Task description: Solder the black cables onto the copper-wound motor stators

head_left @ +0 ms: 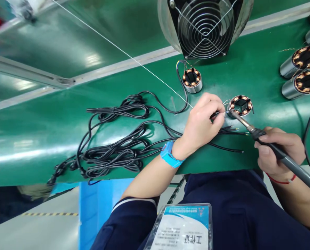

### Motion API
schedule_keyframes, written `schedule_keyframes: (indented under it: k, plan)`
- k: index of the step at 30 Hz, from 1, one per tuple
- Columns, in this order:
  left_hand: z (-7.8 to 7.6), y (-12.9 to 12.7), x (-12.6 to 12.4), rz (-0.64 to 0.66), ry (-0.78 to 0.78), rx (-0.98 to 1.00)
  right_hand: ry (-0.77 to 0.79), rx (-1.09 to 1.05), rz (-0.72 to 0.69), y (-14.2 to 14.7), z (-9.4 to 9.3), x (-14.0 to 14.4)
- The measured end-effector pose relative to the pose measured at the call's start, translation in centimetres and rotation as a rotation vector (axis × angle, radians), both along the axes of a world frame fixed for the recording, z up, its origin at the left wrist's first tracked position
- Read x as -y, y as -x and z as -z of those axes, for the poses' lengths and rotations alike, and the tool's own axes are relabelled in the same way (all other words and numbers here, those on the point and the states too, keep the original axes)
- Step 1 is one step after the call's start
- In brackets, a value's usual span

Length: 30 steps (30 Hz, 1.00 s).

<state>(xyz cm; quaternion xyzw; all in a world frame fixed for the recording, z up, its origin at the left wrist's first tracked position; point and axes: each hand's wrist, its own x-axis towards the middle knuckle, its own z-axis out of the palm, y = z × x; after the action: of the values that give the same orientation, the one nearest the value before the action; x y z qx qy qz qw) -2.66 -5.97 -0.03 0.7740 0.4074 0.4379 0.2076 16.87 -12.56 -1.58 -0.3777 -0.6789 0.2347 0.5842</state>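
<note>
Leftmost, black cables [113,149] are piled on the green bench [27,139], solder wire [134,59] is pinched by the left hand [200,125], and at three o'clock a soldering iron [275,149], clasped by the right hand [278,152], is tipped against the stator [240,105].

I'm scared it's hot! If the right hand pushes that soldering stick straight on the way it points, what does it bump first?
Probably the copper-wound stator: the soldering iron in the right hand aims its tip there, close by the left hand fingertips.

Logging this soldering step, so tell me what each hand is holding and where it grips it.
Right hand grips the soldering iron by its dark handle. Left hand pinches thin wire at its end, beside the stator.
</note>
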Motion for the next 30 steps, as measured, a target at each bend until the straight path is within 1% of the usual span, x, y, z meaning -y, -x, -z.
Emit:
schedule_keyframes:
  k: [7,16,22,25,28,30]
  plan:
    - [0.16,0.17,-0.14,-0.001,-0.03,-0.042,-0.03,0.042,-0.077,0.18,-0.15,-0.37]
    - [0.47,0.42,-0.4,0.011,-0.041,-0.062,-0.032,0.101,-0.067,0.09,-0.32,-0.41]
    - [0.46,0.49,-0.4,0.021,-0.002,-0.076,-0.032,0.133,-0.055,0.17,-0.42,-0.38]
    - [0.27,0.4,-0.33,0.004,0.024,-0.091,-0.064,0.12,-0.073,0.13,-0.3,-0.49]
    - [0.06,0.33,-0.27,-0.023,0.051,-0.118,-0.135,0.129,-0.025,0.07,-0.31,-0.65]
    - [-0.02,0.32,-0.26,-0.024,0.054,-0.127,-0.137,0.159,0.032,0.07,-0.43,-0.75]
